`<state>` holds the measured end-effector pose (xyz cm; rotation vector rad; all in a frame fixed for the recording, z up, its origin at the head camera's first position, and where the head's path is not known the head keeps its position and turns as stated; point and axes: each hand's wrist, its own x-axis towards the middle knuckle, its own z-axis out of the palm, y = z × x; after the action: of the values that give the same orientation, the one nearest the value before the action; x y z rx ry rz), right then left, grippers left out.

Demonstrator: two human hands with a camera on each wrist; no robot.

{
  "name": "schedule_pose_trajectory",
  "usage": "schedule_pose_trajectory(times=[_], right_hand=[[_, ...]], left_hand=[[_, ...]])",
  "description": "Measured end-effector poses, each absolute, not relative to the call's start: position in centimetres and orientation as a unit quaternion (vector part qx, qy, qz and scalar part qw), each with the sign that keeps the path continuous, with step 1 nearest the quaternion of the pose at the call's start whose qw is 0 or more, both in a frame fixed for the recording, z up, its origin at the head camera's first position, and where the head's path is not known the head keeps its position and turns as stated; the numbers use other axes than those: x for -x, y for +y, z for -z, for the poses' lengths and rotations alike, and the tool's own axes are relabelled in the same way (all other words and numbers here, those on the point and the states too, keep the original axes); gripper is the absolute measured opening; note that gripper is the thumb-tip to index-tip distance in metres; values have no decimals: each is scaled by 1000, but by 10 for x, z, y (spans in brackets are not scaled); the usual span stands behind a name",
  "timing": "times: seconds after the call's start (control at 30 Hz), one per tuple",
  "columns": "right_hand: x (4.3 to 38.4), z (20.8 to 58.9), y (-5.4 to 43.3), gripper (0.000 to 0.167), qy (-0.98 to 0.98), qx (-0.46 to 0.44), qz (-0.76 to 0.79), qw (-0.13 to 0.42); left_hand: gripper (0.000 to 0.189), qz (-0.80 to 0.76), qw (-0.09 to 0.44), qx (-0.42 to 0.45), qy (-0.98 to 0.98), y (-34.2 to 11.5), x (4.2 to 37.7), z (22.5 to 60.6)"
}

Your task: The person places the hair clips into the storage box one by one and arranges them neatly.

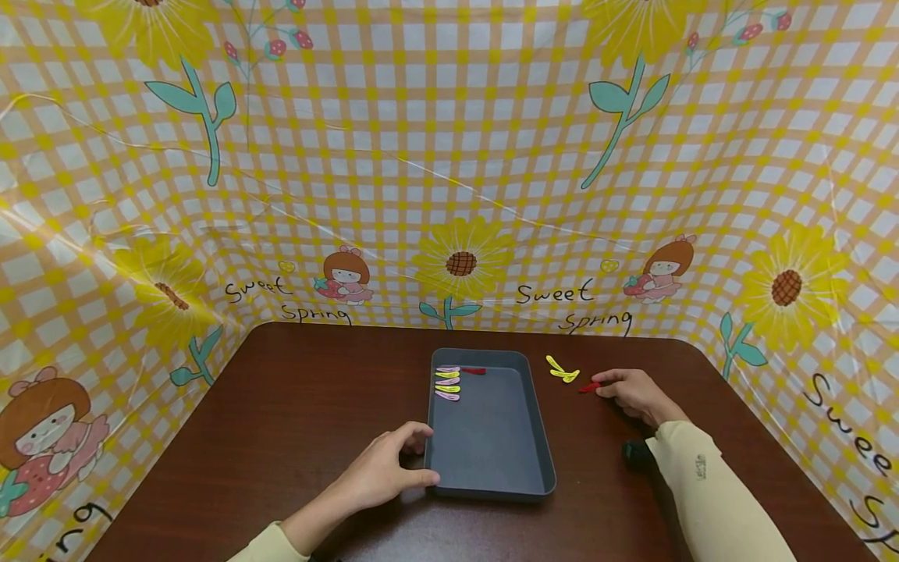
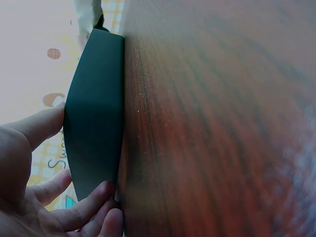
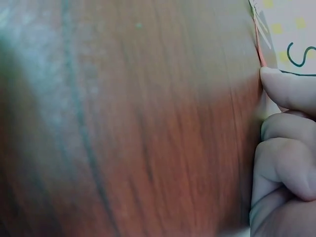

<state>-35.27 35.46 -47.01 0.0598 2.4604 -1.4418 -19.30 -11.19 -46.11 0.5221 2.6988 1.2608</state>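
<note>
My left hand (image 1: 382, 468) holds the near left edge of the dark grey tray (image 1: 492, 453), with thumb and fingers at its rim and outer wall (image 2: 94, 108). Between thumb and fingers of my right hand (image 1: 635, 393) is a red snap hair clip (image 1: 588, 387), just above or on the table right of the tray. In the right wrist view only a thin red edge of the clip (image 3: 260, 49) shows past the thumb. Inside the tray, pink and yellow hair clips (image 1: 447, 388) form a column along the left wall, and one red hair clip (image 1: 474, 371) lies beside the top one.
Yellow hair clips (image 1: 562, 371) lie in a loose group on the brown table (image 1: 316, 390) between the tray and my right hand. A black round object (image 1: 635, 455) is at the right wrist. A checked, flower-printed cloth (image 1: 449, 172) surrounds the table's back and sides.
</note>
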Motion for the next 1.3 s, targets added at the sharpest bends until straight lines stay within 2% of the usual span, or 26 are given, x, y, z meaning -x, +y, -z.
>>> schedule_pose_trajectory(times=[1.3], right_hand=[[350,474,354,33,874,-28,470,120]], left_hand=[[60,-419,61,-175,889,-114,192,461]])
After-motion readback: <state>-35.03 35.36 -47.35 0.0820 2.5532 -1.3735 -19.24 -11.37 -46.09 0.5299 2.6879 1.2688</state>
